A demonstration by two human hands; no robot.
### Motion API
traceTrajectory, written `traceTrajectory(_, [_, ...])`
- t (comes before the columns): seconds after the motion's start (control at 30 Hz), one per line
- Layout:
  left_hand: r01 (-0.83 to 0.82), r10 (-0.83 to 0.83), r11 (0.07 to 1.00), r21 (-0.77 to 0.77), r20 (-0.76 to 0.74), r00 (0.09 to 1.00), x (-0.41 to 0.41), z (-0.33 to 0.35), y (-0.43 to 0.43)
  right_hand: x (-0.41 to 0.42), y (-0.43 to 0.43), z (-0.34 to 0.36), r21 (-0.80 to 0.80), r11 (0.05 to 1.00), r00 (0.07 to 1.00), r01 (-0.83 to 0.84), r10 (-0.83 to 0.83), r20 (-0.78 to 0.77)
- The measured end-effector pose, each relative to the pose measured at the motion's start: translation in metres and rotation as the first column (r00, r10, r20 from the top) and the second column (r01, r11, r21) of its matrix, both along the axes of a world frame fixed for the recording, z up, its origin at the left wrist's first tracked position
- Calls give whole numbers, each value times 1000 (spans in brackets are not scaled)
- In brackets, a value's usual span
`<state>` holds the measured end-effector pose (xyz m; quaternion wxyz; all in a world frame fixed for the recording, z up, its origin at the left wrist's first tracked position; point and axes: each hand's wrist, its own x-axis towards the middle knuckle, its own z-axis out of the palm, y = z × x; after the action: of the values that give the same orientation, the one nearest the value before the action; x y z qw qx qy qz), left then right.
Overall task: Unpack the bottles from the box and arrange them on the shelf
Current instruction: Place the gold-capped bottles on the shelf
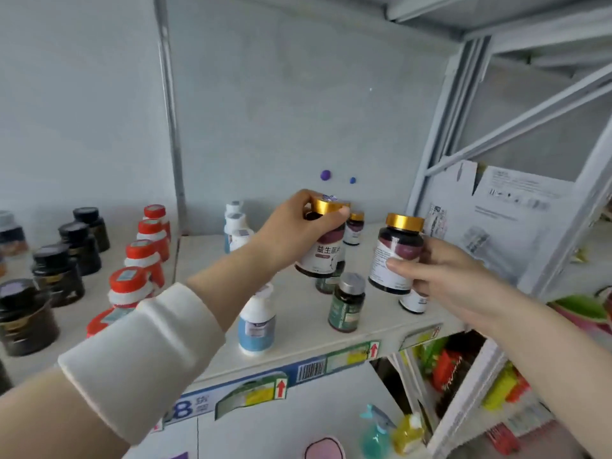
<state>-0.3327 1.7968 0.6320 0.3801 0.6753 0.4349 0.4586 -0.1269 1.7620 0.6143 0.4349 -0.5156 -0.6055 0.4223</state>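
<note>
While the left hand [288, 226] grips the left bottle [323, 253] by its cap just above the green bottle [346, 303] and the right hand [453, 279] wraps round the right bottle [394, 260] just right of it, a low or loose move could knock the green bottle over on the shelf [294, 313].

A wide off-white fabric band [142, 359] is worn round the left forearm [228, 279]. Shallow ribs are noted running round it, with bare arm on either side. The right forearm [536, 352], left grip [291, 226] and right grip [443, 276] are seen uncovered.
</note>
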Motion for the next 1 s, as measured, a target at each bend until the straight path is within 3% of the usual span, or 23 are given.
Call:
traceTrajectory(0.3, [70, -84, 994, -82, -173, 981, 99, 6, 130, 86, 115, 3, -126, 992, 993, 26, -11, 117])
traceTrajectory(0.5, [-79, 43, 992, -95, -334, 942, 141, -12, 189, 127, 182, -25, -90, 995, 953, 48, -19, 301])
traceTrajectory(0.7, [-198, 111, 969, -151, -449, 887, 156, -32, 214, 128, 228, -54, -81, 992, 870, -100, 127, 477])
traceTrajectory(1.0, [-277, 117, 951, -138, -669, 734, 171, -51, 233, 114, 263, -75, -152, 973, 845, -177, 229, 484])
